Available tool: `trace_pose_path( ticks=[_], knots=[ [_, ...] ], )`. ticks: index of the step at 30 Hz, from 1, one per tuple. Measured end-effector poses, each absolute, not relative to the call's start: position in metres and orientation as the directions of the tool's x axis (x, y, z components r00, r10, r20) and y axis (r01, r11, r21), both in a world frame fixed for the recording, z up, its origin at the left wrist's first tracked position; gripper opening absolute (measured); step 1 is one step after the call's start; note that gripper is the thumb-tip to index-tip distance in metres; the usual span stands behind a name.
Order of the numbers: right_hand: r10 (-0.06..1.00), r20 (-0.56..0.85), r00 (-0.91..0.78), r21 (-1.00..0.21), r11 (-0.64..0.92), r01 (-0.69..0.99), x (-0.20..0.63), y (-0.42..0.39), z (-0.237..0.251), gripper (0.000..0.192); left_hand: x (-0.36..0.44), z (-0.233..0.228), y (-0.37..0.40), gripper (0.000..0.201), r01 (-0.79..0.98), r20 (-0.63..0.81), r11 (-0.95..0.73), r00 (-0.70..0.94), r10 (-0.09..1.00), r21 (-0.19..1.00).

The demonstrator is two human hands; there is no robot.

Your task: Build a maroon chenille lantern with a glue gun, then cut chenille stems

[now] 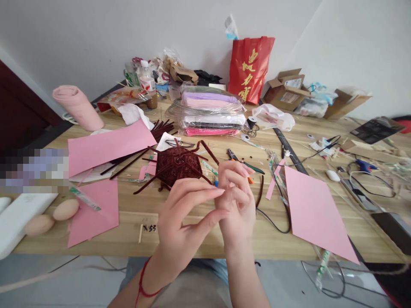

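- Wooden desk [199, 239] against a white wall carries all items I see; both hands work above its near edge.
- I see my left hand [180, 231] raised, thumb and forefinger stretched toward my right hand [236, 201]; left fingers [212, 193] are apart, touching the right hand's fingers.
- Right fingers are curled together; whether they pinch anything I cannot tell.
- A red cord circles the left wrist.
- Nearest thing: a dark red pipe-cleaner bundle [178, 164], lying on the desk just behind the hands, untouched.
- Pliers [239, 160] lie just right of the bundle.
- Pink paper sheets lie at left [109, 145] and right [313, 209].
- Two eggs [53, 216] rest near the left edge.
- A red bag [250, 68] stands at the wall.
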State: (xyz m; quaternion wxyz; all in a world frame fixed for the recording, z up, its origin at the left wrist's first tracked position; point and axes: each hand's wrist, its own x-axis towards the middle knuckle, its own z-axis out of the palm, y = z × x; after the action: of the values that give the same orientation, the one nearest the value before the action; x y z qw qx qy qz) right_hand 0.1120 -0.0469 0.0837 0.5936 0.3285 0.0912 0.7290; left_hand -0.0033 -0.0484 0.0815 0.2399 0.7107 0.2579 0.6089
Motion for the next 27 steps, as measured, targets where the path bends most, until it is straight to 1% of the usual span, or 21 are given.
trace_pose_path(
  ticks=[3, 6, 8, 9, 11, 12, 14, 16, 18, 20, 22, 24, 25, 27],
  knots=[
    [0.932, 0.363, 0.015, 0.430, -0.153, -0.890, 0.106, -0.047, 0.083, 0.020, -0.001, 0.083, -0.049, 0.024, 0.152, 0.757, -0.762, 0.100, 0.646, 0.630],
    [0.956, 0.268, 0.120, 0.284, 0.041, -0.958, 0.101, -0.050, 0.084, 0.022, -0.001, 0.081, -0.047, 0.020, 0.263, 0.770, -0.759, 0.083, 0.633, 0.595],
    [0.969, 0.136, 0.205, 0.110, 0.191, -0.975, 0.098, -0.052, 0.088, 0.022, -0.001, 0.076, -0.044, 0.016, 0.340, 0.780, -0.756, 0.093, 0.619, 0.559],
    [0.962, 0.071, 0.262, -0.003, 0.263, -0.965, 0.097, -0.053, 0.090, 0.022, -0.001, 0.072, -0.043, 0.014, 0.376, 0.786, -0.754, 0.100, 0.611, 0.538],
    [0.926, -0.016, 0.377, -0.229, 0.364, -0.903, 0.094, -0.053, 0.092, 0.023, 0.001, 0.063, -0.039, 0.010, 0.431, 0.797, -0.750, 0.106, 0.594, 0.502],
    [0.905, -0.037, 0.424, -0.314, 0.393, -0.865, 0.092, -0.053, 0.092, 0.024, 0.002, 0.058, -0.036, 0.009, 0.445, 0.804, -0.750, 0.103, 0.586, 0.490],
    [0.884, -0.054, 0.464, -0.408, 0.405, -0.819, 0.090, -0.053, 0.091, 0.025, 0.003, 0.049, -0.033, 0.008, 0.459, 0.821, -0.757, 0.096, 0.563, 0.466],
    [0.897, -0.074, 0.437, -0.439, 0.364, -0.821, 0.089, -0.052, 0.089, 0.024, 0.004, 0.041, -0.029, 0.010, 0.483, 0.849, -0.775, 0.111, 0.516, 0.408],
    [0.920, -0.106, 0.376, -0.439, 0.297, -0.848, 0.090, -0.052, 0.087, 0.023, 0.002, 0.035, -0.026, 0.013, 0.518, 0.884, -0.797, 0.150, 0.443, 0.311],
    [0.937, -0.155, 0.313, -0.400, 0.230, -0.887, 0.091, -0.052, 0.087, 0.024, -0.001, 0.031, -0.024, 0.015, 0.541, 0.908, -0.812, 0.194, 0.373, 0.218],
    [0.945, -0.208, 0.252, -0.328, 0.175, -0.928, 0.093, -0.051, 0.089, 0.026, -0.004, 0.028, -0.022, 0.015, 0.553, 0.916, -0.817, 0.223, 0.333, 0.162],
    [0.953, -0.237, 0.187, -0.266, 0.122, -0.956, 0.093, -0.050, 0.090, 0.027, -0.007, 0.026, -0.019, 0.016, 0.566, 0.919, -0.808, 0.211, 0.332, 0.163],
    [0.959, -0.239, 0.153, -0.247, 0.092, -0.965, 0.093, -0.050, 0.091, 0.027, -0.009, 0.027, -0.018, 0.015, 0.570, 0.917, -0.800, 0.192, 0.349, 0.185],
    [0.969, -0.230, 0.088, -0.210, 0.038, -0.977, 0.092, -0.050, 0.091, 0.028, -0.012, 0.031, -0.015, 0.015, 0.561, 0.892, -0.776, 0.138, 0.430, 0.288]
  ],
)
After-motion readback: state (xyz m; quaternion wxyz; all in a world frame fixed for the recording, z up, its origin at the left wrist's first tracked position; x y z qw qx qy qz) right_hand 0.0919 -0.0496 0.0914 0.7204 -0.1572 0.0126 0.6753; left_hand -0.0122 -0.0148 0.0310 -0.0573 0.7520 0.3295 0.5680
